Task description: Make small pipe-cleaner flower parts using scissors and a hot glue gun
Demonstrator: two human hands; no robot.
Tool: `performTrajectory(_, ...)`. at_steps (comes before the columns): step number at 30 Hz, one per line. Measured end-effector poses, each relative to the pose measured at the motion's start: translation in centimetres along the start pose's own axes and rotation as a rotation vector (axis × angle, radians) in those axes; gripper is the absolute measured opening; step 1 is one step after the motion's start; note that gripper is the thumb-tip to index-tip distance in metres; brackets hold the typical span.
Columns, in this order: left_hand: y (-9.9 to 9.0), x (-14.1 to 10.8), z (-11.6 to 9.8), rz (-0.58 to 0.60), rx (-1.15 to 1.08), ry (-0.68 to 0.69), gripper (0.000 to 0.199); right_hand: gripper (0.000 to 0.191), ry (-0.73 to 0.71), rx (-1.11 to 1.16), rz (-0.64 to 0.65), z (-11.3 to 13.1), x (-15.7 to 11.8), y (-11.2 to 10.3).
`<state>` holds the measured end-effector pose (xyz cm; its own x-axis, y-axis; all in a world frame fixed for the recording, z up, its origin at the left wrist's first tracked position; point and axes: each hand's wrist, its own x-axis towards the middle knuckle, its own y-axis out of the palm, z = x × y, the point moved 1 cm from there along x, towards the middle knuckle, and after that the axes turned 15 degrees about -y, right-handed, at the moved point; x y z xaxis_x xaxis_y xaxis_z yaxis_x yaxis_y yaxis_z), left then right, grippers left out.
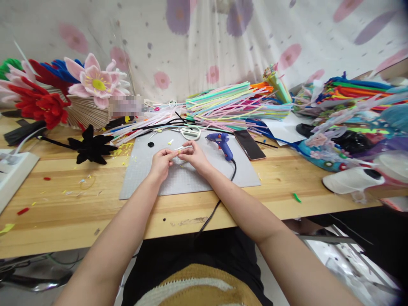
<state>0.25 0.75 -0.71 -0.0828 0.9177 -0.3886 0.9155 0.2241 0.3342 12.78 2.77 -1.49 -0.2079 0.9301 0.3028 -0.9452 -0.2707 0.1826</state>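
Over the grey cutting mat (197, 185), my left hand (162, 162) and my right hand (194, 156) meet fingertip to fingertip. Both pinch a thin white strip (182, 148), which looks like a pipe cleaner; its lower part is hard to make out. Behind the fingers lie scissors with white handles (190, 133) and a small yellow-and-white piece (171, 142). A small black disc (151, 144) rests on the mat left of my hands. The blue glue gun (223, 144) lies to the right, with a phone (249, 144) beside it.
Bundles of coloured pipe cleaners (236, 102) lie along the back. At the left are a black flower (91, 146), a pink flower (95, 80) and a white power strip (15, 174). A white bottle-like object (352, 179) lies at the right. The glue gun's cable (214, 210) crosses the front edge.
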Motion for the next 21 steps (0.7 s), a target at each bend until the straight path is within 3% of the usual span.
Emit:
performTrajectory(11,-0.03,-0.06,0.08,0.006,0.048,0.012,0.031,0.041,0.020,-0.019,-0.045,0.24,0.06,0.04)
performTrajectory(17,0.11,-0.42,-0.23,0.077,0.048,-0.063,0.036,0.043,0.079,0.077,-0.086,0.49,-0.01,-0.14)
performTrajectory(21,0.11,-0.35,-0.10,0.031,0.084,-0.016,0.031,0.045,0.097,0.110,-0.072,0.42,-0.04,-0.05)
